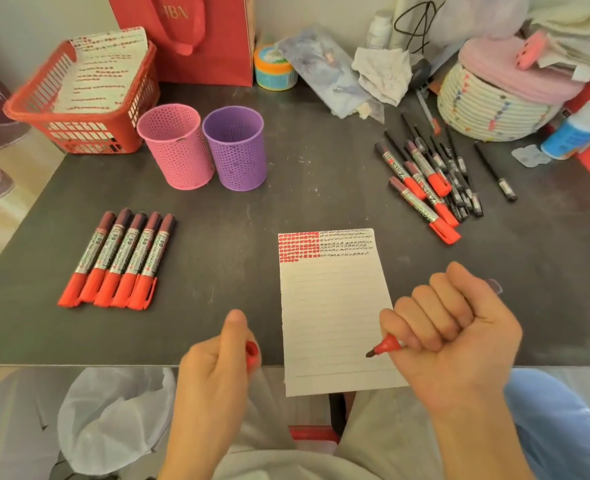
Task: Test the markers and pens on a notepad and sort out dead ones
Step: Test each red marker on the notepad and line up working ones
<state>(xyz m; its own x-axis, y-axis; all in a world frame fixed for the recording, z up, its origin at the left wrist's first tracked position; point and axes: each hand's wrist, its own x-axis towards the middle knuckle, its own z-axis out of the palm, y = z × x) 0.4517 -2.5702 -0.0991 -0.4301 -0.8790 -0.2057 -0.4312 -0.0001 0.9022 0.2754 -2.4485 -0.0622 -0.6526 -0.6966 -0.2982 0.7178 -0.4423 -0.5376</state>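
The right hand [459, 334] is curled into a fist round an uncapped red marker [388, 345]. Its dark tip pokes out to the left over the lower right part of the notepad [331, 306]; I cannot tell if it touches the paper. The left hand [210, 372] pinches the red cap [252, 353] between thumb and fingers, just left of the notepad at the near edge of the surface [286, 202].

The notepad lies in front of the person, its near end hanging over that edge. Its top lines are filled with red marks on the left and black scribbles on the right.

A row of five markers [120, 258] lies side by side to the left, red caps toward the person. A loose pile [428, 181] of red markers and thin black pens sits far right. Behind are a pink cup [175, 147] and a purple cup [234, 147], touching, and a red basket [82, 98] with marked sheets in it.
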